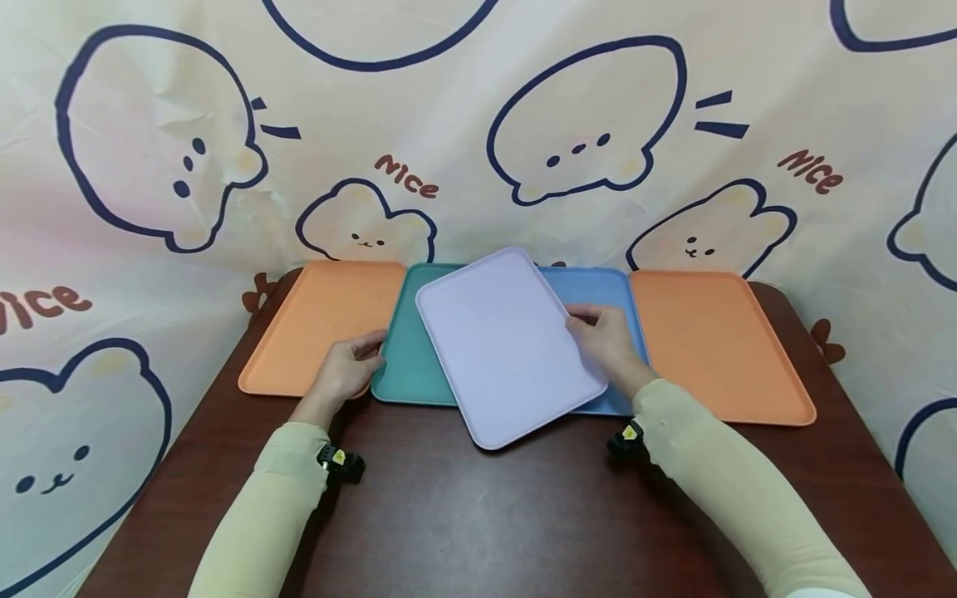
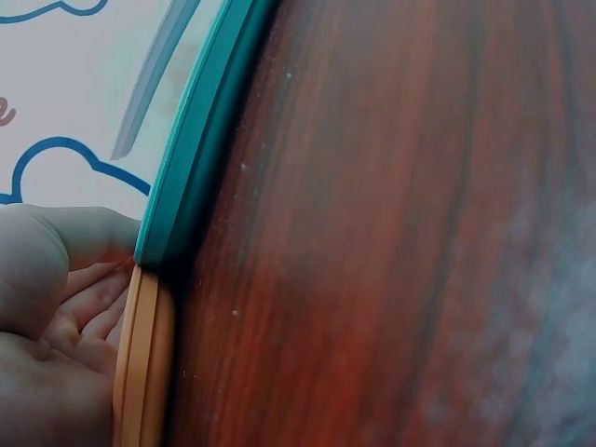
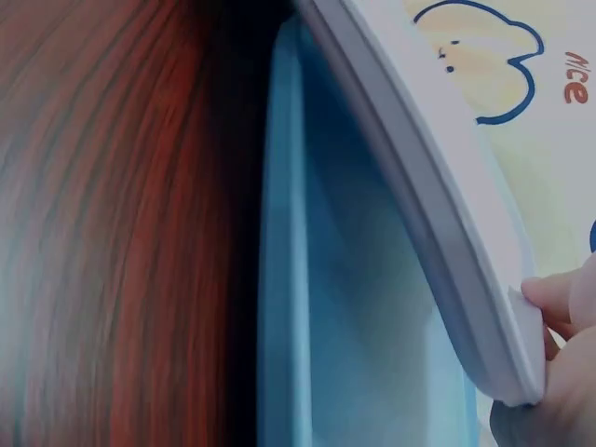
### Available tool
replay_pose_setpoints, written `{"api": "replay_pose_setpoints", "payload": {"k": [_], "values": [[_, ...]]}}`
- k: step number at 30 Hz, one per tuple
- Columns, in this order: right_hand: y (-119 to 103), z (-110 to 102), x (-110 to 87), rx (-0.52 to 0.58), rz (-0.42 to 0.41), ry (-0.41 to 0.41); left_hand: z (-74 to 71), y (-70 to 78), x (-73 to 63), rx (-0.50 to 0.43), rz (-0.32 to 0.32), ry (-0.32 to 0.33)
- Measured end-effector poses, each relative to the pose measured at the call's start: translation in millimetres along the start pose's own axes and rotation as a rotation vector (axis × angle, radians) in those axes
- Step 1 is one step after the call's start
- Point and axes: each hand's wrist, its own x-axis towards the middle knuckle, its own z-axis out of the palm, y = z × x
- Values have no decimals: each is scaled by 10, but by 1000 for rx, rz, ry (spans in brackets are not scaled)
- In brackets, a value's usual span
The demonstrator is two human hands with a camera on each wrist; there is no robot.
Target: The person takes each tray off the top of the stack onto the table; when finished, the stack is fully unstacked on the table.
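A lavender tray [image 1: 508, 349] is held at an angle above a green tray [image 1: 411, 349] and a blue tray [image 1: 591, 286], covering part of both. My right hand [image 1: 607, 342] pinches its right edge; the right wrist view shows that lavender tray [image 3: 438, 186] raised over the blue tray [image 3: 284, 279]. At the green tray's left edge, my left hand [image 1: 347, 365] rests over the right side of an orange tray [image 1: 336, 324]. In the left wrist view its thumb [image 2: 98, 235] touches the green tray [image 2: 191, 158] near the corner, with fairly extended fingers.
Another orange tray [image 1: 718, 349] lies at the right end of the row. The trays stand along the back of a dark brown wooden table [image 1: 478, 515]. A cream cloth [image 1: 449, 108] with blue-outlined cartoon bears hangs behind and at both sides.
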Motion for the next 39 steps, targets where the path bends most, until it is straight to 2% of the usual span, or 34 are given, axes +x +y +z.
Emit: {"api": "replay_pose_setpoints", "payload": {"k": [10,18,23,30,39], "values": [[8,-161,-11,-141,-49,-54,12,3,11,3,-17,-4],[20,-250,-7,-250,-101,-98,4,11,23,14,-7,-2],[32,-279,-24,-303,-162,-130,2,21,11,23,-6,2],[51,-312,-46,-336,-232,-182,9,34,0,23,-3,5],[12,-304,-158,-356,-340,-314,6,44,-13,42,5,1]]}}
